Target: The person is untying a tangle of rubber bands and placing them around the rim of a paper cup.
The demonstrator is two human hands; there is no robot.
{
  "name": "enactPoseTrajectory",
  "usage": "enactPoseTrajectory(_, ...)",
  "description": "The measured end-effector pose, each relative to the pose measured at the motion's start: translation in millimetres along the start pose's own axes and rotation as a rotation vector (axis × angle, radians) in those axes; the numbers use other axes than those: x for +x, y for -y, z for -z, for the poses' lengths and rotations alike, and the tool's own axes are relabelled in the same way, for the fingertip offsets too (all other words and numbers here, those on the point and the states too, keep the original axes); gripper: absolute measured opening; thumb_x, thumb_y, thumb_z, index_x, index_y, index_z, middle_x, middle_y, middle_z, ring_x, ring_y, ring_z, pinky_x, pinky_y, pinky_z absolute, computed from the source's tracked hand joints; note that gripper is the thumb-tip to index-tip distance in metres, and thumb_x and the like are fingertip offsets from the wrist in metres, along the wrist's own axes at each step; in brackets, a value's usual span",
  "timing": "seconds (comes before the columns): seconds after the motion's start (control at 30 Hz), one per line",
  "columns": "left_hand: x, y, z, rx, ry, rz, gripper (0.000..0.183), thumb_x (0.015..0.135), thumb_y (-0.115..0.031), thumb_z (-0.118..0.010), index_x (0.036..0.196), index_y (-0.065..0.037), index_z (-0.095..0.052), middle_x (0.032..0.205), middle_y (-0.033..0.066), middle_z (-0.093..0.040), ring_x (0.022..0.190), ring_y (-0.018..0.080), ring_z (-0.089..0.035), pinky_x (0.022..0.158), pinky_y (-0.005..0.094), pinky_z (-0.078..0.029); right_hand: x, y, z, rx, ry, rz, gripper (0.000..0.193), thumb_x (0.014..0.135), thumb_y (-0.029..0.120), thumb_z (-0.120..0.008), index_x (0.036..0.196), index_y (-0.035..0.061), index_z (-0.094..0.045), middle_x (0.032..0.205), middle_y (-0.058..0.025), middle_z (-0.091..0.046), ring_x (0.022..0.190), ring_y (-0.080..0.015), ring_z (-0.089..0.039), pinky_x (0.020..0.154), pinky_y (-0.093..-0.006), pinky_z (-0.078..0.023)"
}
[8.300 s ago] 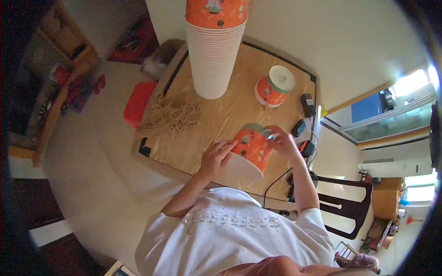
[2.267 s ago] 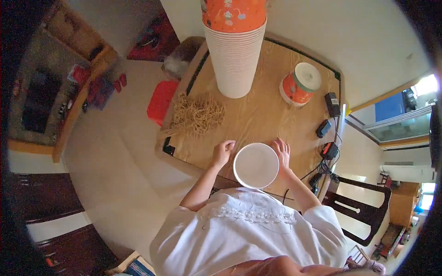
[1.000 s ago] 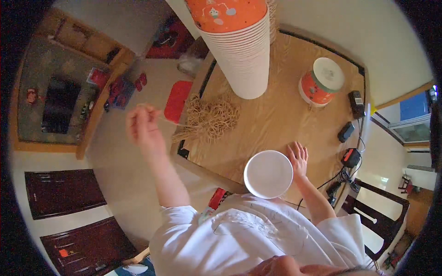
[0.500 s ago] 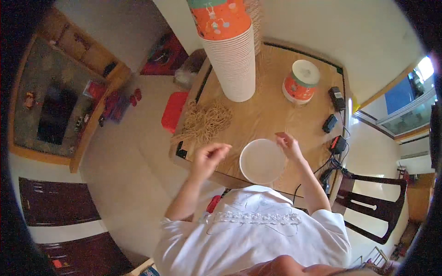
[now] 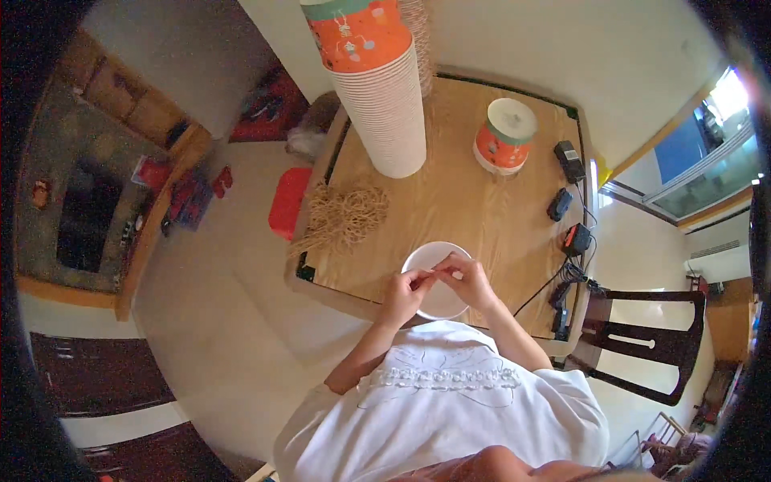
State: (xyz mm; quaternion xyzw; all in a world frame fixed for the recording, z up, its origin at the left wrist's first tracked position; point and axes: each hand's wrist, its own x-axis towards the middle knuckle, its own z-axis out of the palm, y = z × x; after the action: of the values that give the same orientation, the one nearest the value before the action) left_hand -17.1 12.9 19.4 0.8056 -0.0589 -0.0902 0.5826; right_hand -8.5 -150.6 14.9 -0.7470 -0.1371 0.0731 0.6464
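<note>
At the table's near edge, the left hand and right hand have fingertips pinched together, on what I cannot tell, best steadied above the white tub.

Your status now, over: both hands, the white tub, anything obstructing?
Left hand, right hand close together over white tub; any held item too small to tell. Tub open side up, partly covered by hands. Tangled twine lies apart, leftward.

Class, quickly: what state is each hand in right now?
Left hand: pinched closed; whether it holds anything cannot be told.
Right hand: also pinched closed; whether it holds anything cannot be told.
</note>
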Motion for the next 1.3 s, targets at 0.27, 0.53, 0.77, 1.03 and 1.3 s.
enactPoseTrajectory(0.27, -2, 7, -7, -0.226, 0.037, 0.118, 0.009, 0.078, -0.008, -0.058, 0.081, 0.000, -0.059, 0.073, 0.0055, -0.061, 0.062, 0.0088, -0.055, 0.056, 0.0242, -0.044, -9, -18, -3, 0.375, -0.135, -0.240, 0.007, 0.081, 0.007, -0.056, 0.079, 0.0003, -0.055, 0.075, 0.0005, -0.055, 0.073, -0.0070, -0.050, 0.066, -0.0201, -0.041)
enactPoseTrajectory(0.53, 7, 3, -12, -0.214, -0.049, 0.087, 0.007, 0.078, -0.009, -0.059, 0.078, -0.002, -0.058, 0.066, -0.0010, -0.056, 0.063, 0.0053, -0.050, 0.057, 0.0202, -0.042, -12, -20, 11, 0.468, -0.248, -0.135, 0.018, 0.080, 0.007, -0.057, 0.097, 0.0022, -0.052, 0.087, -0.0005, -0.054, 0.085, -0.0086, -0.051, 0.074, -0.0230, -0.042)
enactPoseTrajectory(0.77, 8, -2, -15, -0.283, 0.016, 0.115, 0.007, 0.077, -0.010, -0.060, 0.079, -0.003, -0.060, 0.068, -0.0022, -0.057, 0.062, 0.0048, -0.050, 0.057, 0.0194, -0.041, -10, -16, 21, 0.066, 0.009, -0.173, 0.008, 0.079, 0.003, -0.057, 0.087, 0.0010, -0.058, 0.080, -0.0017, -0.057, 0.079, -0.0106, -0.054, 0.071, -0.0226, -0.044)
enactPoseTrajectory(1.03, 5, -1, -25, -0.222, -0.078, 0.055, 0.010, 0.077, -0.010, -0.061, 0.083, -0.002, -0.062, 0.071, 0.0010, -0.060, 0.066, 0.0065, -0.054, 0.061, 0.0200, -0.043, -8, -1, 20, -0.175, -0.029, -0.062, 0.011, 0.082, 0.011, -0.053, 0.082, 0.0011, -0.058, 0.075, -0.0123, -0.057, 0.069, -0.0214, -0.056, 0.061, -0.0317, -0.044)
enactPoseTrajectory(1.3, 15, 10, -41, -0.143, -0.082, -0.096, 0.010, 0.076, -0.005, -0.061, 0.084, 0.000, -0.062, 0.075, 0.0066, -0.062, 0.064, 0.0078, -0.055, 0.057, 0.0214, -0.043, -13, -16, 19, -0.320, -0.121, 0.005, 0.009, 0.082, 0.007, -0.049, 0.079, -0.0008, -0.051, 0.068, -0.0151, -0.052, 0.062, -0.0255, -0.053, 0.055, -0.0320, -0.042)
